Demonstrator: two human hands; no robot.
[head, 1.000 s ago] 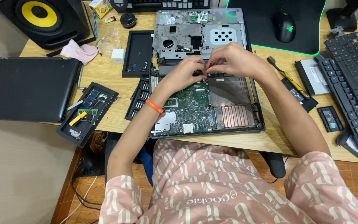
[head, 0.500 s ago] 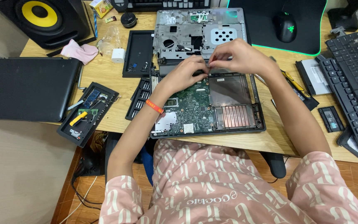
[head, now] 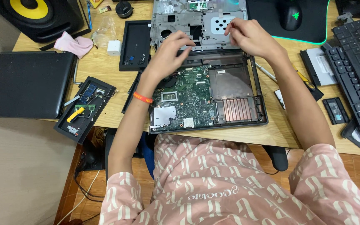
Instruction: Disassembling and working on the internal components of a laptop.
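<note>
Nearest: lap in pink patterned shirt, both forearms stretched out over wooden desk. Orange wristband on left wrist.

Directly ahead at desk's near edge: opened laptop base, green motherboard exposed on left side, copper heatsink fins at right. Grey metal inner frame lying just beyond base, tilted against its far edge.

Left hand over far-left part of base, fingers curled downward, tips touching frame's near edge; whether pinching anything, cannot tell. Right hand over frame's right part, fingers bent and loosely gathered, resting on frame; grasp on any small part not visible.

Left of base: small black cover tray holding yellow-handled tool and memory stick, hanging over desk edge. Closed black laptop further left. Black rectangular panel beside frame, white charger cube, pink cloth.

Right: black keyboard, small black battery-like module, screwdriver with yellow handle near right forearm.

Far: speaker with yellow cone at left, black mouse on green-lit mousepad at right.
</note>
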